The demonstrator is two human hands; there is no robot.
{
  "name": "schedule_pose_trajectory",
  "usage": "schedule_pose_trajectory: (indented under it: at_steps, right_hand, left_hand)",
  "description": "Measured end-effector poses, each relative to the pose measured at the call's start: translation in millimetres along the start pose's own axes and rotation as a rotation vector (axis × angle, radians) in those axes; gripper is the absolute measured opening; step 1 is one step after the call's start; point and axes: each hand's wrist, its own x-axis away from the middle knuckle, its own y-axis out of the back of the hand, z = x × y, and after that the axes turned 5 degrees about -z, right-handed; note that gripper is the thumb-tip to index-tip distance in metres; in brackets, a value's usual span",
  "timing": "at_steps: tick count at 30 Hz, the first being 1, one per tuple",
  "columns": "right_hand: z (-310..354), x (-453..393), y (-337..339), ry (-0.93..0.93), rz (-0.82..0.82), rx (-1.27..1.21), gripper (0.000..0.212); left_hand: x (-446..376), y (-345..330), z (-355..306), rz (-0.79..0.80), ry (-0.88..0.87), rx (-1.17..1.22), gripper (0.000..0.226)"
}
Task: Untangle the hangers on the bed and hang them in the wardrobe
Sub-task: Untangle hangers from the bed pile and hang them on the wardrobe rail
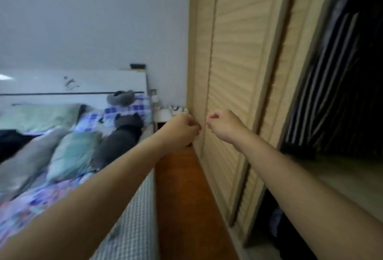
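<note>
Hangers are nowhere to be made out in this blurred, tilted view: none shows on the bed with the lilac patterned cover (24,203), and none can be picked out in the open dark section of the wardrobe (339,85), where only striped hanging clothes show. Where the hangers lie cannot be told from this picture. By judgement, such hangers are light and stiff, with hooks and arms that catch on each other; each is best taken at the neck just under the hook, or by a shoulder, and eased free rather than pulled, since thin ones could bend or snap.

Both arms are stretched forward and bare to the elbow. The left hand (182,129) and the right hand (219,126) are raised side by side, near each other but apart, in front of the pale wooden slatted sliding door (234,73). Each has its fingers curled into a loose fist, knuckles turned inward towards the other. Nothing can be seen inside either fist, though the blur could hide something thin; so whether they hold anything is uncertain.

Pale green pillows (72,152) and a dark grey plush toy (122,135) lie near the white headboard (72,85).
</note>
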Motion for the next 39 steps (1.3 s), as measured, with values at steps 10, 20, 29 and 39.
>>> schedule_pose_trajectory:
  at_steps: [10,20,29,39]
  right_hand:
    - [43,160,-382,-0.12,0.611,0.003,0.015]
    - [75,268,-539,-0.353,0.875,0.002,0.016]
    - [43,187,-618,-0.665,0.795,-0.109,0.016]
    - [59,16,-754,-0.554,0.564,0.205,0.049]
  left_hand:
    - [271,98,369,0.017,0.814,0.196,0.019]
    - [406,181,520,-0.218,1.167,0.45,0.012]
    - [342,199,600,-0.264,1.332,0.612,0.01]
    - [289,258,653,-0.407,1.458,0.534,0.014]
